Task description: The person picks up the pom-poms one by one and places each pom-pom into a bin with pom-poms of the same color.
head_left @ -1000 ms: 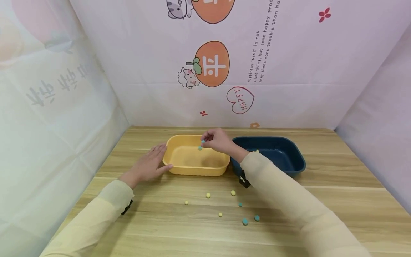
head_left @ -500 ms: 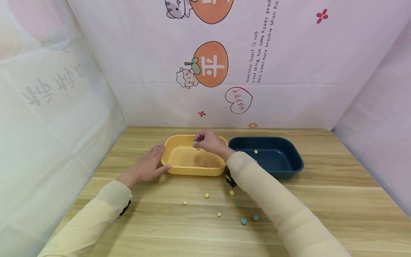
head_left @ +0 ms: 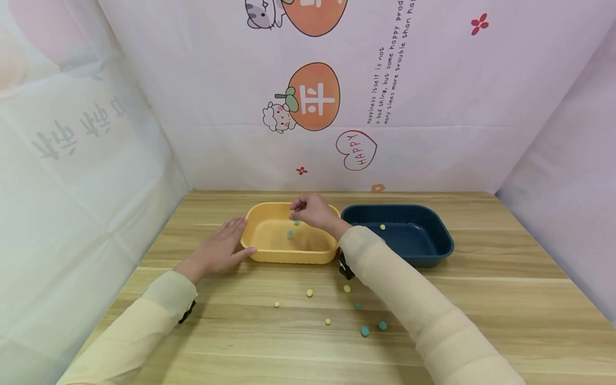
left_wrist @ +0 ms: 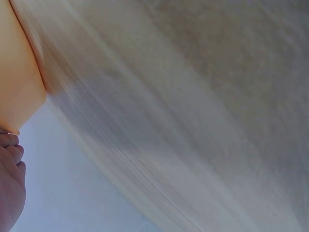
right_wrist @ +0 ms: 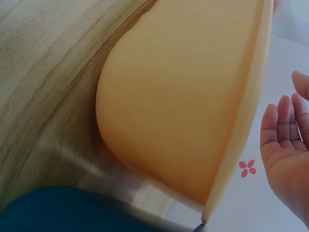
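My left hand (head_left: 218, 248) rests against the left end of the yellow basin (head_left: 293, 256), fingers extended along its side and thumb at the front rim. In the left wrist view, fingertips (left_wrist: 9, 140) touch the basin's edge. Over the basin hovers my right hand (head_left: 315, 210), fingers loosely bent and nothing between them; the right wrist view shows the thumb apart from the fingers. Below it a small blue ball (head_left: 290, 234), slightly blurred, is inside the basin. Another blue ball (head_left: 297, 222) lies nearer the back wall, partly close under the fingers.
A dark blue basin (head_left: 423, 262) stands right beside the yellow one, with a yellow ball (head_left: 382, 227) in it. On the wooden table in front lie several yellow balls (head_left: 309, 293) and blue balls (head_left: 364, 331). Printed cloth (head_left: 231, 155) hangs behind.
My right hand moved left over the yellow basin, then let go of the blue ball, which dropped below the fingers. My left hand kept its place on the basin.
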{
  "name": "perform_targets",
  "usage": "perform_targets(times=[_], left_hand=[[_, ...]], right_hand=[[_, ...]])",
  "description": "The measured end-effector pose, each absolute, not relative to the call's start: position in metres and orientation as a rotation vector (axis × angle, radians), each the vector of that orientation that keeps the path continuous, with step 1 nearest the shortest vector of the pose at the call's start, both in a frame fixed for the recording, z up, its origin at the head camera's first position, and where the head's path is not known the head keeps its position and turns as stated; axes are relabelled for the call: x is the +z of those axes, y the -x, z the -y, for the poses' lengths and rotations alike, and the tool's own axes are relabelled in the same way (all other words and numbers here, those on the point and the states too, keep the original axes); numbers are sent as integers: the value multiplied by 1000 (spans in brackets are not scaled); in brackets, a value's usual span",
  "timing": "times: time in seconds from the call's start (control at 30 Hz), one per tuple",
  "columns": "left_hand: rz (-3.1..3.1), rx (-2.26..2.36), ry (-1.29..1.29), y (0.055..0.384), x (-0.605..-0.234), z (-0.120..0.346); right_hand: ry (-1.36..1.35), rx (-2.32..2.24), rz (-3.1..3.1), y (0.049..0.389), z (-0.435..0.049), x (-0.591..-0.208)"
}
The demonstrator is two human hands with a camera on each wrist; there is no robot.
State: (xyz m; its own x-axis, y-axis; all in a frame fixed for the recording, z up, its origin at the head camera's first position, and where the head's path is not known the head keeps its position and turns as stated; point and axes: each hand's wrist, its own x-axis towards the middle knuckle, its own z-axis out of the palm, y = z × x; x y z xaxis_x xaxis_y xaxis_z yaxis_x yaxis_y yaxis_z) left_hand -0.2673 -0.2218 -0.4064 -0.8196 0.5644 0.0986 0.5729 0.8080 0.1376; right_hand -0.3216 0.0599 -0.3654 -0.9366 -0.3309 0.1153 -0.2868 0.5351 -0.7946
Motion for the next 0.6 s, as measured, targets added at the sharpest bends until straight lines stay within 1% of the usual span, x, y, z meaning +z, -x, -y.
perform_targets(times=[0.33, 0.6], left_hand=[[2935, -253, 922, 267, -407, 221], [2937, -268, 920, 267, -406, 221]], right_hand=[[556, -1399, -2710, 323, -67, -364], [552, -1367, -2731, 317, -78, -346]])
